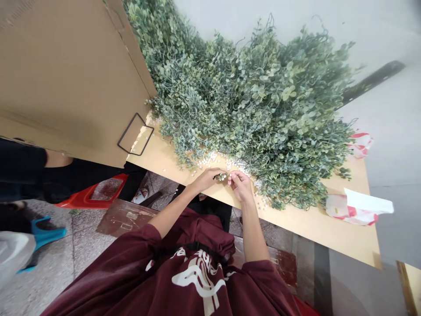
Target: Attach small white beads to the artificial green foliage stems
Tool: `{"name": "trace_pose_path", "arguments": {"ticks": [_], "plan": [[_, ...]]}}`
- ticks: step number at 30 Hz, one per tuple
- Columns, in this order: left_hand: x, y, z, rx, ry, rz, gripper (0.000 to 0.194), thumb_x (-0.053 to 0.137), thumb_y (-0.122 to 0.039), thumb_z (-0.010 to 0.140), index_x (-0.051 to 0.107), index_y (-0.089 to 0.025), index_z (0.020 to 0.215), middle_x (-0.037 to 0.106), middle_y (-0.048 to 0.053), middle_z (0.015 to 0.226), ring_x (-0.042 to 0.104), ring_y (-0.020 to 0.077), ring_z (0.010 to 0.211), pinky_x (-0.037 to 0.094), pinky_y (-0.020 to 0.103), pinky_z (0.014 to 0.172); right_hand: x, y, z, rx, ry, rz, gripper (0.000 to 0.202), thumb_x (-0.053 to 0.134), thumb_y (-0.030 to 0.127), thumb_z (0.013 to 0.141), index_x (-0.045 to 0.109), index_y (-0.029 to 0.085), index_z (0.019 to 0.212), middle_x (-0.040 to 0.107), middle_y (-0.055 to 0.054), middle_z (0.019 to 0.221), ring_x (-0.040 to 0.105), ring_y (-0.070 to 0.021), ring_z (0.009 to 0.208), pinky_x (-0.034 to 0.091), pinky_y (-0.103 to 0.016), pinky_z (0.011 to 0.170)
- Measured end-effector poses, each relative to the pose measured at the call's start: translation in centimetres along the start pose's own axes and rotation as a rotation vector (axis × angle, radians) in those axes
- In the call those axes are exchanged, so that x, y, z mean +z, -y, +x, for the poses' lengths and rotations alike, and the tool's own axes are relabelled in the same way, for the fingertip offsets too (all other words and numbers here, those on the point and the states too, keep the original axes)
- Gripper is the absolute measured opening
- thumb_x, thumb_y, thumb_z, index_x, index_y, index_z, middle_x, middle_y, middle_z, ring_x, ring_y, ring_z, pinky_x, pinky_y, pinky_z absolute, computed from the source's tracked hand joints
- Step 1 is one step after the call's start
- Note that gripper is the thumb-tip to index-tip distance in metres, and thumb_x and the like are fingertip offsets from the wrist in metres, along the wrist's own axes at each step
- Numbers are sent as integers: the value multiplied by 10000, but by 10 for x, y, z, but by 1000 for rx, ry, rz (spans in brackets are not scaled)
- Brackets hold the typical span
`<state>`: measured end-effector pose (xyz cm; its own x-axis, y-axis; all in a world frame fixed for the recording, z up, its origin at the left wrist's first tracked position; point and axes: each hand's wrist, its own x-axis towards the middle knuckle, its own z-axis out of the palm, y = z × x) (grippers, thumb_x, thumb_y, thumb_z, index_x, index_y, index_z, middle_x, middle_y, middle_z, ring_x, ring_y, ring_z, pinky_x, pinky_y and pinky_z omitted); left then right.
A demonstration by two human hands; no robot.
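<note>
My left hand (pixel 210 177) is closed on a small leafy sprig (pixel 219 177), held low over the table's near edge. Just to its right, my right hand (pixel 241 185) pinches a tiny white piece (pixel 230 176) between thumb and fingertips. The two hands almost meet, and the sprig is partly covered by fingers. Many small white pieces (pixel 241 165) lie scattered on the tabletop (pixel 292 219) behind and around the hands. A large heap of artificial eucalyptus-like greenery (pixel 250 101) rises directly beyond them.
A big cardboard box (pixel 72 74) stands at the left, near a black wire frame (pixel 135 134). Red-and-white plastic packaging (pixel 355 208) lies at the right. Below on the floor are a red stool (pixel 88 195) and a blue object (pixel 49 235). Part of another person (pixel 23 166) shows at far left.
</note>
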<state>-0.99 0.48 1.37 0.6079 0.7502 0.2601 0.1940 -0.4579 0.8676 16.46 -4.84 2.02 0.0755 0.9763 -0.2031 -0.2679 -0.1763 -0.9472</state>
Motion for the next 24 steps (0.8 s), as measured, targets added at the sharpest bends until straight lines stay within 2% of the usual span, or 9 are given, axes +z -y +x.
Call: {"name": "trace_pose_path", "arguments": {"ticks": [6, 24], "plan": [[-1, -3, 0, 11, 22, 1, 236, 514, -55, 853, 684, -151, 986, 692, 67, 979, 642, 147, 906, 478, 232, 814, 7, -2, -1, -45, -25, -110, 252, 714, 445, 759, 657, 200, 779, 609, 3, 681, 543, -111, 539, 484, -254, 537], [1, -1, -2, 32, 1, 11, 246, 486, -60, 876, 679, -153, 998, 685, 65, 969, 641, 145, 907, 482, 238, 811, 9, 0, -2, -40, -16, -68, 227, 704, 428, 770, 646, 210, 795, 597, 4, 709, 552, -112, 549, 511, -263, 548]]}}
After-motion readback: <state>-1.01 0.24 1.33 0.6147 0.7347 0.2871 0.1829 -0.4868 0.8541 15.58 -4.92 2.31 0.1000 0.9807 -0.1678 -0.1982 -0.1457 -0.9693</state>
